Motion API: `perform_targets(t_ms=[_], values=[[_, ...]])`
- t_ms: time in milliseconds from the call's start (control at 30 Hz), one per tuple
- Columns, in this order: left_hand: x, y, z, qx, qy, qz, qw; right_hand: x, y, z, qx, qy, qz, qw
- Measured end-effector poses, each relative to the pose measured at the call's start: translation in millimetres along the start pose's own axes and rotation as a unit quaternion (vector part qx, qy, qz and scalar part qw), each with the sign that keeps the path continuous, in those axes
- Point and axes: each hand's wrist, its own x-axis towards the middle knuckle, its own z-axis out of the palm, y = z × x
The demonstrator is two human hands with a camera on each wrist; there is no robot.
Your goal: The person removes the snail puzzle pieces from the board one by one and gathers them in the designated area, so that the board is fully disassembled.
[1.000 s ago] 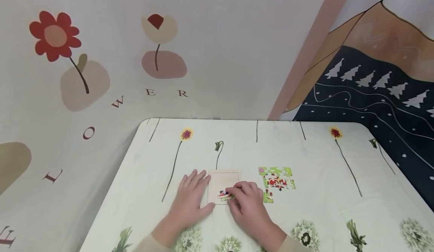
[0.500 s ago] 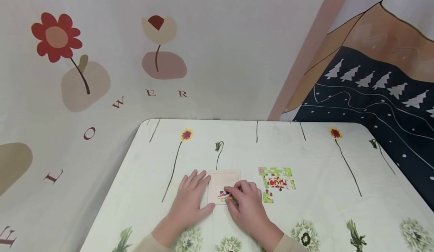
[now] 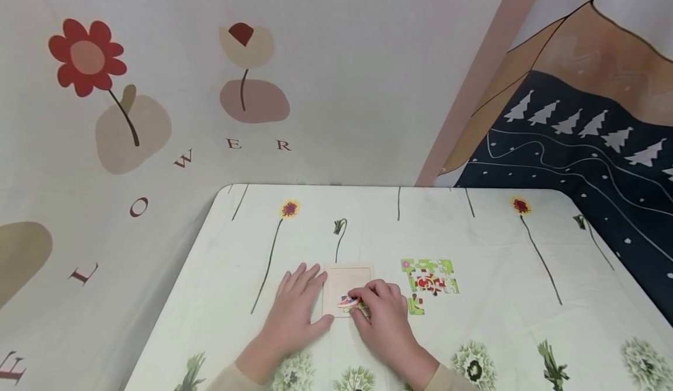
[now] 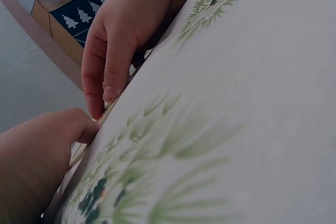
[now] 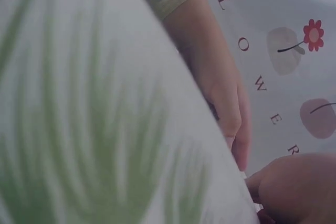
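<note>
- We see our left hand (image 3: pixel 297 306) lying flat, palm down, the fingers straight and a little spread, the thumb pointing to the right.
- Our right hand (image 3: pixel 382 315) is just beside it, the fingers curled down with the fingertips close together.
- Both forearms come in from the bottom edge, in beige sleeves.

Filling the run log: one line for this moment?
left hand: flat, steadies tray | right hand: pinches puzzle piece over tray | loose pieces right
</note>
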Motion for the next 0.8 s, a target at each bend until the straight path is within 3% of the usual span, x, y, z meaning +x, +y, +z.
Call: perform_targets(t_ms=[200,367,800], values=[[0.5,-0.3,0.1,0.003,0.002,0.004,1.0000,0.2,-4.6,-1.4,0.003,-0.010,0.031,0.999],[-0.2,-0.5,-0.2,0.007,-0.002,-0.001,1.0000,0.1,-2.8,0.2,0.010,-0.006,0.023,1.000],[-0.3,0.2,0.2,0.005,-0.001,-0.002,1.0000,-1.0,3.3,-0.2,0.042,0.043,-0.103,0.993]])
